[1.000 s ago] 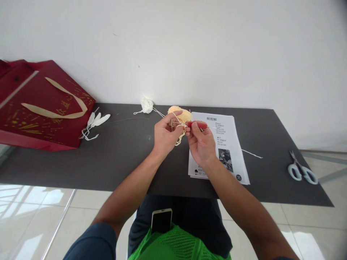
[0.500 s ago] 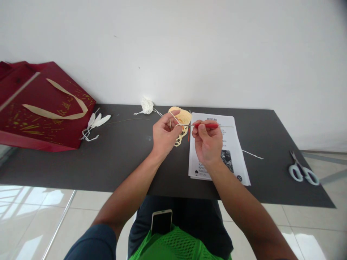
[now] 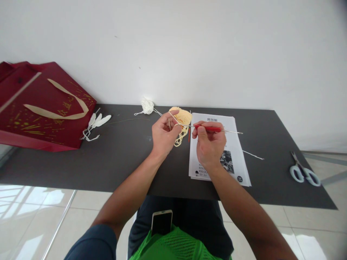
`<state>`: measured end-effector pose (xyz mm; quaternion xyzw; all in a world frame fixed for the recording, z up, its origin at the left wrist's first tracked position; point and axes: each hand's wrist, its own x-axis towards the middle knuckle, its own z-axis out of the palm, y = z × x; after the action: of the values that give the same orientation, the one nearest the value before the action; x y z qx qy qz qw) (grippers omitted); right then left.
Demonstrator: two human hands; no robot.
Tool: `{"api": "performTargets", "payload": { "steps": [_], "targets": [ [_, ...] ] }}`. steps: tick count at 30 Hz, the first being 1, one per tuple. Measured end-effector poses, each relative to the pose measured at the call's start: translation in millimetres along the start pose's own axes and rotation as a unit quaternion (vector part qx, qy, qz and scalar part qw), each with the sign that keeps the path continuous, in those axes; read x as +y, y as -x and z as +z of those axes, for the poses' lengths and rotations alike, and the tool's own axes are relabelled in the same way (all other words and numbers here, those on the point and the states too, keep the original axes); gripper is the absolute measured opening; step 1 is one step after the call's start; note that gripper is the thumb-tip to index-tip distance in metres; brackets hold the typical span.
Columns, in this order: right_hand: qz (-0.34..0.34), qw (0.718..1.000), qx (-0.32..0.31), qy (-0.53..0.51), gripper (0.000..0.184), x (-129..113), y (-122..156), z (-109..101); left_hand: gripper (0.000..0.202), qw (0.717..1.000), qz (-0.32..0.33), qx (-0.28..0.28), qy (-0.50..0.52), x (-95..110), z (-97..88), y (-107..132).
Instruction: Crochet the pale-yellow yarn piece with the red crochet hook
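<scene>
My right hand (image 3: 210, 144) is closed round the red handle of a crochet hook (image 3: 213, 129), whose metal shafts stick out at both ends. The hook's left end reaches the fingertips of my left hand (image 3: 165, 133). That hand pinches white yarn (image 3: 173, 116), which stretches over its raised forefinger. A thin strand (image 3: 157, 111) leads back to a small white yarn ball (image 3: 147, 106) by the wall. Beyond my hands lies a ball of pale yellow yarn (image 3: 182, 115) with loose loops. Any stitches at the pinch are too small to make out.
Printed sheets (image 3: 200, 151) lie under my right hand. Scissors (image 3: 304, 171) rest near the table's right edge. At left stand a dark red gift bag (image 3: 48, 108) and small white crocheted pieces (image 3: 99, 120). A thin orange stick (image 3: 189, 135) lies beside the sheets. A phone (image 3: 162, 222) sits on my lap.
My right hand has shifted slightly to the right, and the hook's right end now tilts lower and shows farther out. My left hand has hardly moved.
</scene>
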<state>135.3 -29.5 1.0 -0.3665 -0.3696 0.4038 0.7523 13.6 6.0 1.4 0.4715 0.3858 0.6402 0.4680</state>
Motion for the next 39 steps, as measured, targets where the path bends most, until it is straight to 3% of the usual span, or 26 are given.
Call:
{"api": "performTargets", "payload": {
  "steps": [7, 11, 16, 25, 29, 33, 39],
  "targets": [
    [-0.063, 0.994, -0.009, 0.083, 0.013, 4.1, 13.5, -2.0, 0.035, 0.999, 0.012, 0.035, -0.019, -1.6, 1.5, 1.3],
    [-0.101, 0.985, -0.046, 0.13, 0.016, 11.7, 18.6, -8.7, 0.032, 0.998, 0.012, 0.063, -0.025, -2.1, 4.4, 2.5],
    [-0.111, 0.973, -0.099, 0.176, 0.019, 12.2, 16.9, -12.8, 0.035, 0.995, -0.043, 0.093, 0.007, -2.6, 5.9, 0.6],
    [-0.12, 0.972, -0.106, 0.175, 0.021, 10.2, 13.2, -8.1, 0.042, 0.964, -0.2, 0.021, 0.172, 9.1, 0.1, -6.9],
    [-0.087, 0.981, -0.098, 0.141, 0.016, 8.9, 12.1, -6.5, 0.045, 0.944, -0.25, -0.017, 0.216, 11.5, -3.3, -9.5],
    [-0.032, 0.996, -0.052, 0.069, 0.008, 6.7, 7.0, -2.0, 0.046, 0.94, -0.259, -0.031, 0.218, 11.8, -3.8, -8.8],
    [-0.036, 0.998, -0.045, 0.022, 0.009, 7.0, -4.6, -4.4, 0.049, 0.962, -0.222, -0.038, 0.155, 11.3, -1.5, -6.2]
  ]
}}
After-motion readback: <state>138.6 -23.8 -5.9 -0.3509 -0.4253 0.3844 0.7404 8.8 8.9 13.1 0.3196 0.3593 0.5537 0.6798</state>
